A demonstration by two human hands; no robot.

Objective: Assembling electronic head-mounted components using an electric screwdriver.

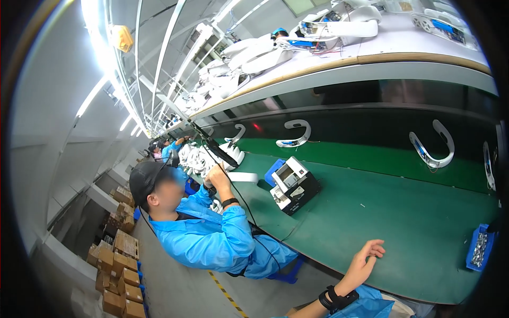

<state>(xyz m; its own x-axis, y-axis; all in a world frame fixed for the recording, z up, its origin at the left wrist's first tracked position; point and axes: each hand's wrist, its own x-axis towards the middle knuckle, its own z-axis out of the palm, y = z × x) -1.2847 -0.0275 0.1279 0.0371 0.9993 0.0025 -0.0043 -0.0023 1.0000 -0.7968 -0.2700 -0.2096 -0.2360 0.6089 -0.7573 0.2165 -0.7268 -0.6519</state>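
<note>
My left hand [366,258] is over the near edge of the green work surface [366,206], a dark band round its wrist. Its fingers are loosely bent and apart, with nothing in them. Whether the palm touches the surface I cannot tell. My right hand is out of view. Beyond my left hand stands a black and white boxy machine [295,185], with a blue piece [273,170] at its far left side. Off to the right, a blue bin [471,255] holds many small metal parts.
Curved white pieces [436,159] lie along the green belt [360,153] at the back. A shelf [424,53] above carries white shells. At the left sits a co-worker [207,238] in blue, hands near a white piece [243,177]. Cardboard boxes [124,262] stand behind.
</note>
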